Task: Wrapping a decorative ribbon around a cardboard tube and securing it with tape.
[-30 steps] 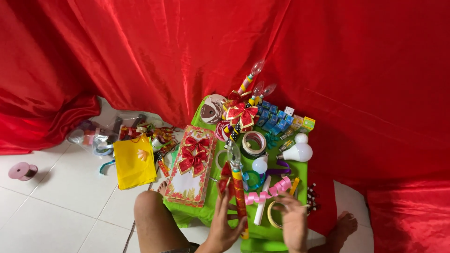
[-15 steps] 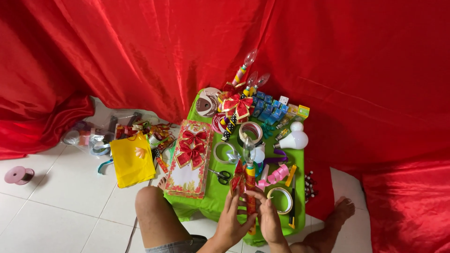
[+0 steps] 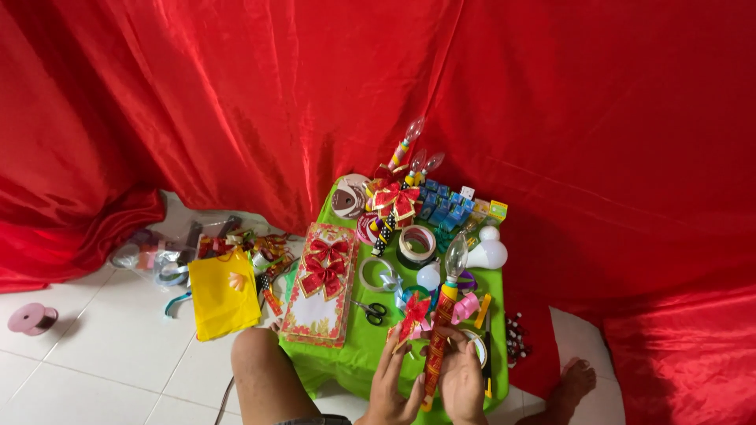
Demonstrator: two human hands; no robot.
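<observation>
Both hands hold a long red and gold candle-shaped stick (image 3: 437, 342) topped with a clear flame-shaped bulb (image 3: 456, 256), over the near edge of a small green table (image 3: 346, 358). My left hand (image 3: 394, 382) is at the stick's left side, fingers by a red ribbon bow (image 3: 414, 311) fixed to it. My right hand (image 3: 463, 378) grips the stick from the right. Black-handled scissors (image 3: 372, 311) lie on the table just left of the bow.
On the table: a red gift box with two bows (image 3: 319, 287), tape rolls (image 3: 416, 244), white bulbs (image 3: 488, 253), blue boxes (image 3: 445, 206), more candle bulbs (image 3: 405, 145). On the floor: a yellow bag (image 3: 224, 293), ribbon clutter (image 3: 169, 256), a pink spool (image 3: 31, 319). My knee (image 3: 264, 374), my foot (image 3: 575, 382). Red drapes behind.
The stick has been lifted more upright, its clear bulb now higher over the table. My hands have drawn together around it and a red bow now sits on its left side.
</observation>
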